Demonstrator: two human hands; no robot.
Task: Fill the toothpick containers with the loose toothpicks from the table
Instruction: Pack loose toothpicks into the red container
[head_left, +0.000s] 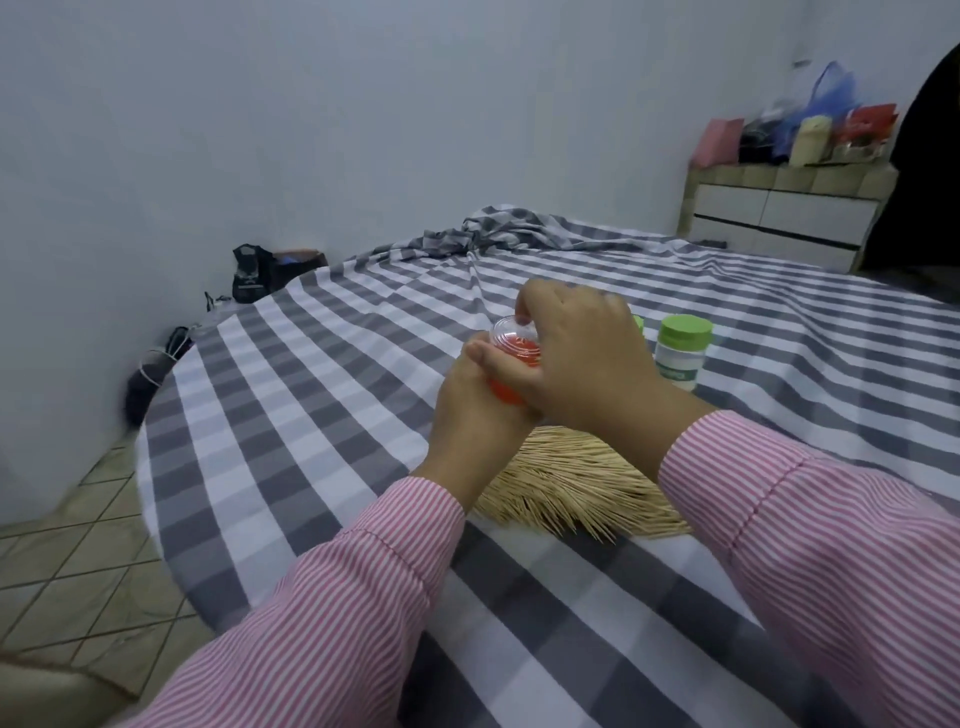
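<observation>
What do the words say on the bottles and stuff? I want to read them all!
None of it can be read.
White container with green lid: it has a green label band with pale marks, too blurred to read.
Orange container, held in the left hand with the right hand on its clear lid: no writing shows.
Red packets on the far drawers: too small and blurred to read.

A grey-and-white checked cloth (322, 374) covers the surface, dark bags (254, 273) sit on the tiled floor (78, 545) by the wall, and a white drawer unit (779, 218) at the far right carries packets and bags (810, 130)
</observation>
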